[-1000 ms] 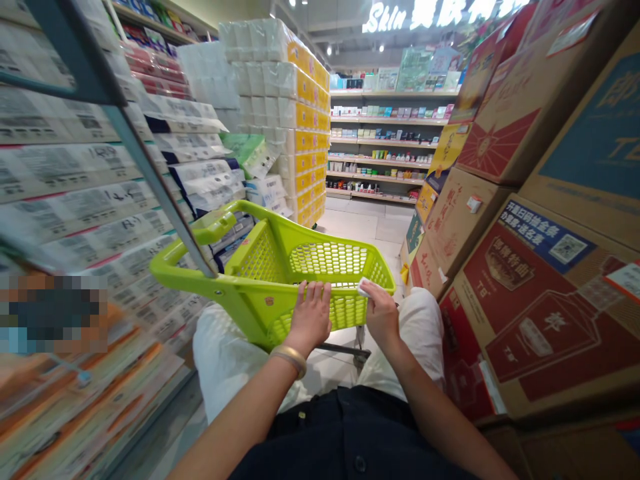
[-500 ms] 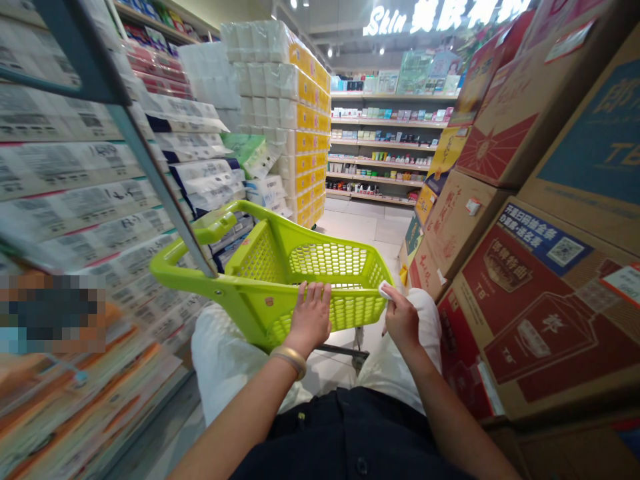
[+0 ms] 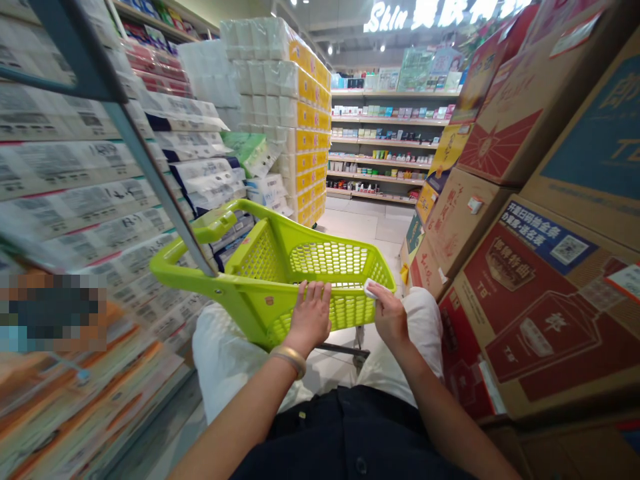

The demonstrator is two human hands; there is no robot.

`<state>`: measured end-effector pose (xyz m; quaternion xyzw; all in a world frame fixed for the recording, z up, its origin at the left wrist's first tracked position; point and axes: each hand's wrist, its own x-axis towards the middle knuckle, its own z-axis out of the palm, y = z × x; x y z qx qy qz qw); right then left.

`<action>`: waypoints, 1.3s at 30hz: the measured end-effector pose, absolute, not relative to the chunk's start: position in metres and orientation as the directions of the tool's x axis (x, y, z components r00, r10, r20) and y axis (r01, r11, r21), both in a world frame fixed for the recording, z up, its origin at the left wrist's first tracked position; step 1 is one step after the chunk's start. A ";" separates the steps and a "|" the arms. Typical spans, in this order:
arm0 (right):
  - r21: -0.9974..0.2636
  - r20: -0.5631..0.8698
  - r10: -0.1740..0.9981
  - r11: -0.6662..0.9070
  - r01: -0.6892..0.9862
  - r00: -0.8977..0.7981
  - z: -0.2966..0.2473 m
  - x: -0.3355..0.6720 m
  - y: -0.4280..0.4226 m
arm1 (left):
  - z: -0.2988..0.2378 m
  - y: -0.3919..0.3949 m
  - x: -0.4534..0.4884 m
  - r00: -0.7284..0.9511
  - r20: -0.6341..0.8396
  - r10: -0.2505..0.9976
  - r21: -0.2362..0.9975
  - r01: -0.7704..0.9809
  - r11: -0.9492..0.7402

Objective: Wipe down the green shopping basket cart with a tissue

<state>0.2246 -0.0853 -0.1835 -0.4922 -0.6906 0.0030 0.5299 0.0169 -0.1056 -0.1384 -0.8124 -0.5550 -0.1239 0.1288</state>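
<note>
A lime-green plastic shopping cart [image 3: 253, 290] with perforated basket walls stands sideways between my knees, its handle to the left. My left hand [image 3: 311, 319] is closed over the near rim, with the fingers hooked across the top edge. Farther right along the same rim, my right hand [image 3: 393, 321] pinches a small white cloth [image 3: 369, 288] and presses it against the rim near the basket's front corner. Most of the cloth is covered by my fingers. Nothing shows inside the visible part of the basket.
Stacked cartons [image 3: 540, 300] rise close on my right. Piled white packages [image 3: 95, 167] line the left side, with a metal pole [image 3: 155, 180] in front. Tissue packs [image 3: 310, 133] stand beyond the cart. Tiled floor [image 3: 360, 217] leads back to product shelves [image 3: 390, 143].
My right hand has slid the white cloth a short way left along the cart's rim. My left hand and the cart stay where they were.
</note>
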 end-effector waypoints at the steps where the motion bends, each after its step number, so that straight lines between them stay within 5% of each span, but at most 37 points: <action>1: -0.551 0.715 0.692 0.468 0.691 0.102 -0.186 0.235 -0.084 | -0.139 -0.105 0.017 0.350 0.345 0.871 -0.072 0.935 -0.347; 5: -0.587 0.691 0.694 0.375 0.718 0.202 -0.187 0.234 -0.083 | -0.141 -0.104 0.019 0.342 0.363 0.867 -0.067 0.937 -0.342; 13: -0.441 0.721 0.672 0.635 0.634 -0.172 -0.165 0.160 -0.090 | -0.139 -0.105 0.016 0.347 0.367 0.863 -0.076 0.936 -0.344; 22: -0.581 0.698 0.685 0.372 0.724 0.208 -0.189 0.247 -0.078 | -0.142 -0.103 0.017 0.357 0.354 0.865 -0.076 0.932 -0.353; 31: -0.453 0.735 0.668 0.608 0.652 -0.113 -0.174 0.181 -0.087 | -0.139 -0.105 0.016 0.353 0.360 0.864 -0.080 0.934 -0.348; 39: -0.561 0.690 0.707 0.388 0.731 0.154 -0.190 0.251 -0.078 | -0.138 -0.106 0.016 0.351 0.355 0.866 -0.074 0.934 -0.349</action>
